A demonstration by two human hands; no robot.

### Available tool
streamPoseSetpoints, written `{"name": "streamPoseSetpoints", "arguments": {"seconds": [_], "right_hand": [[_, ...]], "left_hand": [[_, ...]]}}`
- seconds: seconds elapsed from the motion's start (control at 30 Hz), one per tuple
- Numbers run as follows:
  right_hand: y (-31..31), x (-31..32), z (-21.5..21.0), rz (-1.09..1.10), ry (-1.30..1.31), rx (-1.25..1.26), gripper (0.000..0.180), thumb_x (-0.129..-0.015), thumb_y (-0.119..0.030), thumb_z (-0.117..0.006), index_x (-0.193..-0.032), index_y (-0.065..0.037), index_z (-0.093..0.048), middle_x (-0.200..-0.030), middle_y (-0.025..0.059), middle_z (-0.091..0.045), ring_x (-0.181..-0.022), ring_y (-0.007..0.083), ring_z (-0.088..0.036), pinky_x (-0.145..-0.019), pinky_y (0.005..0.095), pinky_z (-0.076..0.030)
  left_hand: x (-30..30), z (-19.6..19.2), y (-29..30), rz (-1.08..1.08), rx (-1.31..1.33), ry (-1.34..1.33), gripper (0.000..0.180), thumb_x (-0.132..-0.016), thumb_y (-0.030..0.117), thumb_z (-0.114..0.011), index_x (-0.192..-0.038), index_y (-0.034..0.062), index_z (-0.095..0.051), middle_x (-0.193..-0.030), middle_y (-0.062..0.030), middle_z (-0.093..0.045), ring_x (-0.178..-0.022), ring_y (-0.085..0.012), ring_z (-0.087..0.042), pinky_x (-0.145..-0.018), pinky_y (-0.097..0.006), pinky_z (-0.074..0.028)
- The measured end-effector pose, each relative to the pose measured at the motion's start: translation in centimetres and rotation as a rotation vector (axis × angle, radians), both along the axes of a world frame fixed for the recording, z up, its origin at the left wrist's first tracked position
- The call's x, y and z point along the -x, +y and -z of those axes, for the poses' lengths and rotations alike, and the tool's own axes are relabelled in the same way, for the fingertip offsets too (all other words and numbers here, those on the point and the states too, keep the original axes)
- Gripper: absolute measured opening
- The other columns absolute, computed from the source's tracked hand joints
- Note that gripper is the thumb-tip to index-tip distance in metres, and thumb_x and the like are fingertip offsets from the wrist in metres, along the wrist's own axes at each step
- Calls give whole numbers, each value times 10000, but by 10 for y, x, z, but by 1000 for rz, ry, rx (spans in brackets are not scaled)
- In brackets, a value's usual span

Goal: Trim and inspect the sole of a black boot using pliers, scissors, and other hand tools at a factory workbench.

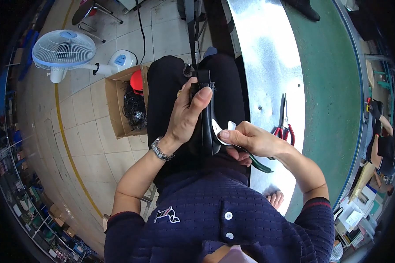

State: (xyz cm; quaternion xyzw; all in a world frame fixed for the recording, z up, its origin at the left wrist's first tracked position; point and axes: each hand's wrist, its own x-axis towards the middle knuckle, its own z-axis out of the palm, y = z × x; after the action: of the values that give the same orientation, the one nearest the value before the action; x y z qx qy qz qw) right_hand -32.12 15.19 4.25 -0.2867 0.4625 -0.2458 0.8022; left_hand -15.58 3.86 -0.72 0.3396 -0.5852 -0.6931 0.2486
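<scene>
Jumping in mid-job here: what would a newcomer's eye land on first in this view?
At centre, the left hand grips a black curved part over the lap, while the right hand holds a green-handled cutter with its blades at the part's edge. To the right, red-handled scissors lie on the shiny metal strip of the bench. Upper left, a white and blue fan stands on the tiled floor beside an open cardboard box.

Black pouch (205,127), red-handled pliers (285,127) (green belt (329,87))

Workshop: metal-edged green workbench (333,87), pliers (285,125), parts box (118,105), stocked shelves (26,197).
</scene>
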Motion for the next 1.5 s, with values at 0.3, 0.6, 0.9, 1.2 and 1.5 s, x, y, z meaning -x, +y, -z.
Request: {"name": "streamPoseSetpoints", "arguments": {"seconds": [0.3,0.6,0.9,1.2,1.5], "right_hand": [[-21,3,-23,-210,316,105,704,-950,-584,-423,-514,-40,-521,-430,8,-460,-376,94,-487,-376,230,-375],[-19,-13,-19,-16,314,28,716,-955,-580,-420,-500,-33,-498,-430,16,-472,-374,118,-514,-378,239,-412],[-1,-10,-14,41,393,68,677,-964,-553,-434,-561,-20,-542,-470,24,-502,-410,124,-540,-418,244,-428],[32,50,72,-98,1545,326,364,-938,-107,-484,-1278,19,-457,-873,222,-621,-781,360,-638,-722,471,-504],[52,35,95,-31,1680,485,614,-872,-80,-607,-1441,-129,-380,-1069,161,-522,-976,293,-542,-859,420,-463]], "left_hand": [[0,0,-1,-64,-73,7,448,-927,417,-563,-1037,-18,-556,-883,-17,-557,-849,-104,-497,-813,-261,-407],[7,1,-14,-73,-101,20,413,-951,424,-526,-990,15,-561,-873,5,-544,-827,-83,-481,-776,-239,-398],[7,1,-14,35,-39,19,432,-959,446,-527,-1003,18,-567,-900,-1,-560,-846,-84,-496,-798,-239,-411],[-3,15,-22,124,-210,114,670,-923,451,-593,-1380,7,-385,-1305,-115,-512,-1252,-173,-453,-1081,-299,-321],[-46,49,7,561,212,-10,1328,-618,347,-886,-1517,112,63,-1585,-173,22,-1464,-294,-59,-1184,-408,-111]]}}
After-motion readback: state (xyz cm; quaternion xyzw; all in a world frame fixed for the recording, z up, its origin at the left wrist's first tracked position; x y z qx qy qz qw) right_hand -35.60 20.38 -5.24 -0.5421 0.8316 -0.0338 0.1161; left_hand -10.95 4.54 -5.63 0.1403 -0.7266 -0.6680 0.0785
